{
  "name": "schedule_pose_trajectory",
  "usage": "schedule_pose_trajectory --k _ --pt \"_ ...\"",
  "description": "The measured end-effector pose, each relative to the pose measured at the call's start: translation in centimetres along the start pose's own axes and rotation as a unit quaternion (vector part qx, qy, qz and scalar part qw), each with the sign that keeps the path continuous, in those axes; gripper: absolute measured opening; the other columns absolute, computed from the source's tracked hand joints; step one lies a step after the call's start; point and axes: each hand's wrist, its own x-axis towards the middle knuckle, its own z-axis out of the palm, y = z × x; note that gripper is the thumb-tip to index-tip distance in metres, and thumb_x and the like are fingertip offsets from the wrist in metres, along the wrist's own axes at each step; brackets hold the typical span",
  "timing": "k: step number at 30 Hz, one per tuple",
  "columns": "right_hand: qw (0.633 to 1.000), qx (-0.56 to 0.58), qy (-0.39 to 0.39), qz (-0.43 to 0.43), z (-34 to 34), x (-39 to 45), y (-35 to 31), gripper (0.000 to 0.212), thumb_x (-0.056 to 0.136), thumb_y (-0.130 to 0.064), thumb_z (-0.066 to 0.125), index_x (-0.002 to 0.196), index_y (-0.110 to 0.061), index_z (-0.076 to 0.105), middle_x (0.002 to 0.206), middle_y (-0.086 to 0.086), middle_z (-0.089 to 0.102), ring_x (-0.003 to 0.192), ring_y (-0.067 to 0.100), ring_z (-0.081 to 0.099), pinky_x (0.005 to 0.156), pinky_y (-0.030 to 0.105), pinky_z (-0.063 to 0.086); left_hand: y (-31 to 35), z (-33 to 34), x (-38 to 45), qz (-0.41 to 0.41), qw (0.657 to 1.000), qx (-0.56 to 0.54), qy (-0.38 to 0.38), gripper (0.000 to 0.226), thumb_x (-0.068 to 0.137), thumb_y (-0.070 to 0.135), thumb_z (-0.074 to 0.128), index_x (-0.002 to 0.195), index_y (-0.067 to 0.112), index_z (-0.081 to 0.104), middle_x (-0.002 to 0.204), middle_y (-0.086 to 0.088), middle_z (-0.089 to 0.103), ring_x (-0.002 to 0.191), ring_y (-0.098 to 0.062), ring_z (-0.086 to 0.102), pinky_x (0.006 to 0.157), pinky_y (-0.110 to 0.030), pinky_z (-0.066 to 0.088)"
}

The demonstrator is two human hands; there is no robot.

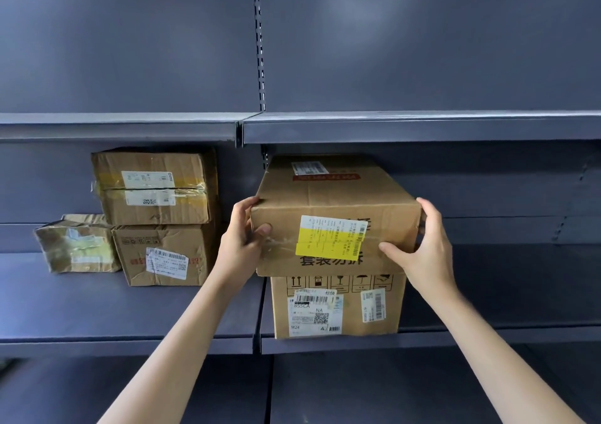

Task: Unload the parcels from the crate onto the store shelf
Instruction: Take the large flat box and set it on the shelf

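Scene: a person stocks a dark grey store shelf (pixel 130 319) with cardboard parcels, seen from a head-worn camera.

Parcel in hand: a long brown parcel (pixel 335 215) with a yellow-and-white label lies on top of a taller box (pixel 338 306) standing on the right bay of the shelf, its near end jutting a little past the box's front.

Left hand: the left hand (pixel 242 231) clasps the parcel's near left corner, fingers (pixel 250 203) curled over the top edge and thumb pressed on the front face.

Right hand: the right hand (pixel 422 241) grips the near right corner, fingers wrapped round the side and thumb flat on the front, beside the label.

Already shelved: on the left bay, two boxes stacked, the upper box (pixel 153 186) resting on the lower box (pixel 162 254), with a crumpled small parcel (pixel 76 244) touching the lower one's left side.

Crate: not in view.

Step in hand: by appearances, setting this parcel down on the stack; whether its full weight rests there cannot be told.

Next move: likely a push back until it sits square on the box beneath, then both hands let go and return to the crate.

Risk: the overhang could tip the parcel forward if released early.
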Motion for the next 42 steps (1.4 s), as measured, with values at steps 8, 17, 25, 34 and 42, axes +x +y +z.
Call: schedule_pose_trajectory --k 8,17,25,34,42 --pt "1.0 0.004 0.009 0.006 -0.7 0.8 1.2 0.089 0.064 -0.015 0.083 0.136 -0.024 0.031 0.13 -0.003 0.047 0.114 0.013 0.045 0.092 0.039 0.046 -0.4 1.0 0.4 0.012 1.0 0.009 -0.021 0.049 0.093 0.005 0.05 0.11 0.05 0.041 0.105 0.012 0.063 0.093 -0.006 0.059 0.073 -0.021 0.049" --pt "1.0 0.007 0.01 0.018 -0.6 0.9 1.3 0.092 0.064 -0.014 0.083 0.139 -0.022 0.03 0.137 0.005 0.046 0.122 0.022 0.046 0.098 0.047 0.045 -0.2 1.3 0.6 0.022 0.999 0.021 -0.016 0.049 0.092 0.0 0.049 0.109 0.046 0.041 0.105 0.017 0.06 0.086 0.01 0.06 0.068 -0.011 0.049" --pt "1.0 0.01 0.004 0.024 -0.6 0.6 1.1 0.096 0.067 -0.014 0.082 0.143 -0.024 0.024 0.142 0.005 0.042 0.127 0.022 0.042 0.101 0.044 0.042 0.7 0.9 0.4 0.014 0.998 -0.05 -0.033 0.049 0.09 -0.002 0.053 0.113 0.04 0.042 0.114 0.01 0.056 0.101 -0.003 0.058 0.072 -0.016 0.052" --pt "0.99 -0.046 0.126 0.054 3.4 -7.7 -1.8 0.087 0.068 -0.005 0.079 0.139 -0.014 0.029 0.136 0.02 0.035 0.128 0.032 0.036 0.103 0.044 0.036 -5.2 -10.2 -6.4 -0.102 0.988 0.115 -0.024 0.051 0.084 0.008 0.065 0.121 0.035 0.042 0.117 0.002 0.057 0.114 -0.018 0.054 0.09 -0.029 0.044" --pt "0.987 -0.074 0.081 0.116 13.9 -19.3 -8.3 0.078 0.07 -0.004 0.077 0.135 -0.007 0.035 0.132 0.02 0.041 0.126 0.036 0.038 0.104 0.049 0.036 -12.0 -25.2 -14.8 -0.191 0.965 0.171 -0.058 0.045 0.082 0.01 0.066 0.115 0.034 0.048 0.11 0.004 0.061 0.106 -0.013 0.057 0.082 -0.022 0.044"
